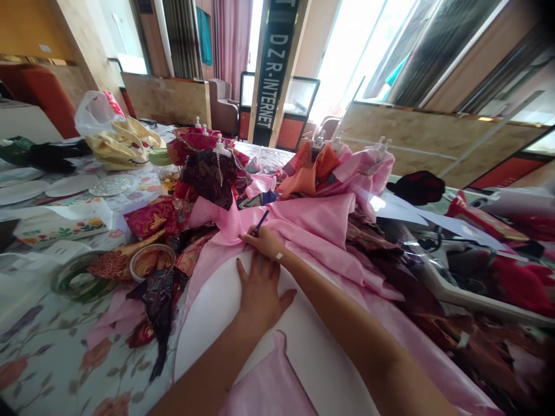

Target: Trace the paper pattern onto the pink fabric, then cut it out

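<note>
Two bare hands logged. Right hand (262, 242): clenched around a blue pen (261, 223), tip down at the edge of a curved white sheet (217, 329), where pink satin (316, 216) lies over it. Left hand (260, 294): open, fingers spread, pressed flat on that sheet, just below the pen. Beyond the grip: patterned red brocade scraps (151, 218), small dressed mannequins (212, 173).

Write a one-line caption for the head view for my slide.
Right hand holds a blue pen over pink fabric while left hand presses a curved white sheet.
</note>
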Demonstrator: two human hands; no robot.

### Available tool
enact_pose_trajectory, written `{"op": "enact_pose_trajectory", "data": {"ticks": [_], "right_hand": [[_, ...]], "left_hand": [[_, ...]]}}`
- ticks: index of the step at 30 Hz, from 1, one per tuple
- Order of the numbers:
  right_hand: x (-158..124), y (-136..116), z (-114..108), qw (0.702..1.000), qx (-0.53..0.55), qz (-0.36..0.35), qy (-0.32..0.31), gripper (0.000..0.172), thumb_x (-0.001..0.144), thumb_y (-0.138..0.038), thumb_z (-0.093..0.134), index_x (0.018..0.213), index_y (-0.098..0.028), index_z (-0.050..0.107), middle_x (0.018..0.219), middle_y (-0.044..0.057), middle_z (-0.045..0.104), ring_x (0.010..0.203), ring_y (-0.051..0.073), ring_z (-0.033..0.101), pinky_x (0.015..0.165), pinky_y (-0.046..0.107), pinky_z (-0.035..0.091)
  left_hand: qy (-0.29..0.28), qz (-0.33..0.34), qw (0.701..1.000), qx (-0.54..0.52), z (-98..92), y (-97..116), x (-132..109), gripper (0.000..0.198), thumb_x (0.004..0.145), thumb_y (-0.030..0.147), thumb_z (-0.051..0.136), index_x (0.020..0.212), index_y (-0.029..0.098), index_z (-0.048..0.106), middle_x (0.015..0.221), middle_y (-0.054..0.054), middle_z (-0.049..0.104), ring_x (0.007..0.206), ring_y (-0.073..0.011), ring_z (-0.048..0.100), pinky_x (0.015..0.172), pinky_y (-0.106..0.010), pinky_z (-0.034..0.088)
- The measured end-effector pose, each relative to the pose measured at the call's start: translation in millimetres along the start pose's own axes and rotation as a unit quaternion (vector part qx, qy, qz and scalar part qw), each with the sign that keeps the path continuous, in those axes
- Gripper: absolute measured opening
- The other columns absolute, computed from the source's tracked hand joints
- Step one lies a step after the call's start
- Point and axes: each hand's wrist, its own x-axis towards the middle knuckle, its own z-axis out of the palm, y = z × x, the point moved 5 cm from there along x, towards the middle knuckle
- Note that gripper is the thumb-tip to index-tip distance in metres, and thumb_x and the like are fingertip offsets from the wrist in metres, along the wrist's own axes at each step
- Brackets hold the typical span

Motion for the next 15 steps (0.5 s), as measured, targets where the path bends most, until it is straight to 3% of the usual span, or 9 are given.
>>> {"op": "enact_pose_trajectory", "data": {"ticks": [4,12,15], "right_hand": [[4.3,4.6,10.2,0.999,-0.03,0.008,-0.031,0.023,0.092,-0.035,0.056,0.087,-0.013,0.062,0.079,0.0,0.064,0.065,0.012,0.061,0.061,0.027,0.052],[5.0,3.6,10.5,0.996,-0.048,0.014,-0.068,0.026,0.091,-0.036,0.058,0.082,-0.013,0.062,0.071,-0.001,0.064,0.064,0.012,0.062,0.063,0.029,0.053],[6.5,3.9,11.1,0.995,-0.054,0.023,-0.081,0.023,0.092,-0.035,0.057,0.091,-0.013,0.063,0.084,0.002,0.066,0.071,0.014,0.063,0.067,0.031,0.054]], "left_hand": [[0.002,-0.003,1.0,-0.004,-0.7,0.5,0.6,0.072,0.086,0.063,0.029,0.142,0.019,0.037,0.147,-0.011,0.038,0.139,-0.0381,0.017,0.106,-0.071,0.007],[0.006,0.0,1.0,-0.01,1.0,0.2,1.0,0.072,0.086,0.063,0.031,0.142,0.018,0.038,0.147,-0.012,0.038,0.138,-0.038,0.017,0.106,-0.071,0.006],[0.009,-0.004,1.0,-0.002,2.0,-0.1,1.0,0.072,0.086,0.062,0.032,0.141,0.017,0.039,0.146,-0.013,0.039,0.138,-0.0376,0.018,0.107,-0.07,0.007]]}}
